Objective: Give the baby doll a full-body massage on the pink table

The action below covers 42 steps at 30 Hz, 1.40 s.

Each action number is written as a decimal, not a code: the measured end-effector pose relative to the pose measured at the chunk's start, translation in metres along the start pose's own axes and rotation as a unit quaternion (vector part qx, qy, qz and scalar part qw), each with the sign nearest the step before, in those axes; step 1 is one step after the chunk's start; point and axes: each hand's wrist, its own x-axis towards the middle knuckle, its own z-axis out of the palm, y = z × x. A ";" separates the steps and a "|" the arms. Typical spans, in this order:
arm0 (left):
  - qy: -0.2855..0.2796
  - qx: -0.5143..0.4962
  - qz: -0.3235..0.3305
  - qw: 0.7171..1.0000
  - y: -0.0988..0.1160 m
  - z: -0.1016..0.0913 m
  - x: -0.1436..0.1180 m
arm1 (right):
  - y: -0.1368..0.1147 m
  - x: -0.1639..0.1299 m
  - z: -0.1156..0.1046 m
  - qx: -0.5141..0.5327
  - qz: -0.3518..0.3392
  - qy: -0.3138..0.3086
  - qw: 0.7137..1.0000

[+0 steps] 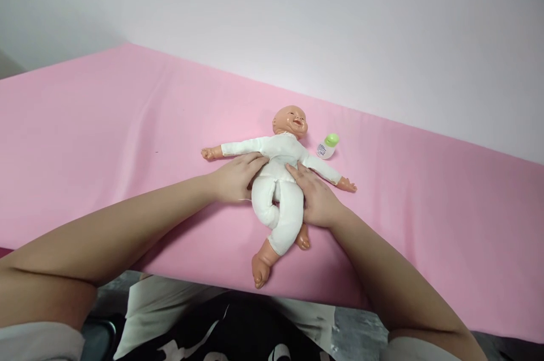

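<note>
Your left hand (pixel 236 178) lies against the doll's (pixel 278 179) waist on the side of its outstretched arm, fingers extended and pressed flat to the white cloth body, the fingertips reaching in toward the middle of the torso. Your right hand (pixel 317 196) does the same from the other side: palm down, fingers spread loosely, resting along the hip and upper leg of the doll. Neither hand is curled around anything; both are open and simply laid on the doll's trunk, one on each flank, so the body sits between them.

The doll lies on its back on the pink cloth (pixel 106 140) that covers the worktop, close to the near edge. Its bare head points away from you and a little to the right, its face turned up. Both arms are flung wide, one stretching left, the other down to the right, past your right hand. The legs are bent and crossed, and one bare foot hangs just at the cloth's near edge.

A small white bottle (pixel 327 146) with a green cap lies on its side just beside the doll's head and shoulder, apart from both hands. Behind the worktop rises a plain pale wall (pixel 297 21).
</note>
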 end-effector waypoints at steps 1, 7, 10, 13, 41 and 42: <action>0.004 0.013 0.003 1.000 0.000 0.003 -0.001 | -0.001 0.000 0.001 0.001 0.005 0.000 1.000; 0.039 0.018 0.025 0.999 0.002 0.013 -0.004 | 0.003 0.004 0.004 0.009 0.015 0.013 1.000; 0.047 -0.037 0.042 0.997 0.001 0.012 -0.004 | 0.008 0.004 0.004 0.018 0.015 0.016 1.000; 0.045 -0.085 0.048 0.994 -0.005 0.012 -0.005 | 0.010 0.004 0.005 0.023 0.005 0.022 0.999; -0.119 0.247 0.026 0.961 0.036 -0.007 -0.009 | -0.020 -0.007 0.007 -0.135 -0.015 0.004 0.991; -0.122 0.244 0.023 0.962 0.037 -0.007 -0.010 | -0.022 -0.007 0.008 -0.142 -0.010 0.005 0.990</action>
